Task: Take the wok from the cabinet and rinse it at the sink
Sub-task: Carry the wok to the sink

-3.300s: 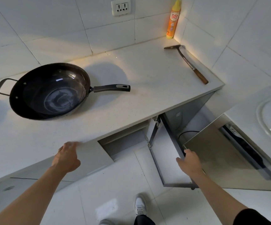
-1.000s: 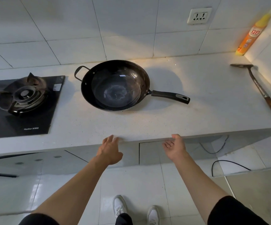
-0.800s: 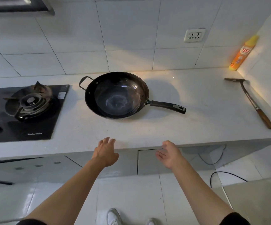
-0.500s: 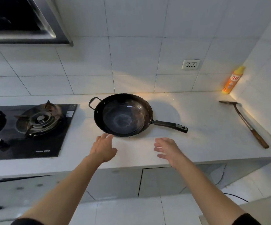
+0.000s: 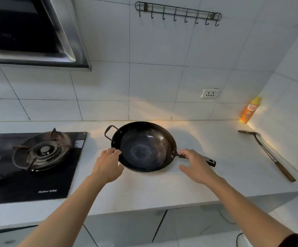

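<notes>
A black wok [image 5: 143, 146] with a long black handle [image 5: 209, 160] and a small loop handle [image 5: 109, 131] sits upright on the white countertop [image 5: 162, 189]. My left hand [image 5: 107, 164] reaches its near-left rim, fingertips at the edge, fingers apart. My right hand [image 5: 195, 165] hovers over the base of the long handle with spread fingers, not closed around it. The cabinet doors [image 5: 125, 229] under the counter are closed. No sink is in view.
A black gas hob [image 5: 32, 164] lies left of the wok, under a range hood [image 5: 28, 31]. A metal spatula with a wooden handle [image 5: 267, 154] and an orange bottle [image 5: 250, 110] stand at the right wall. A hook rail [image 5: 178, 13] hangs above.
Both hands left the cabinet doors, which are now closed, and rose over the counter to the wok. The view tilted upward. The wok has not moved.
</notes>
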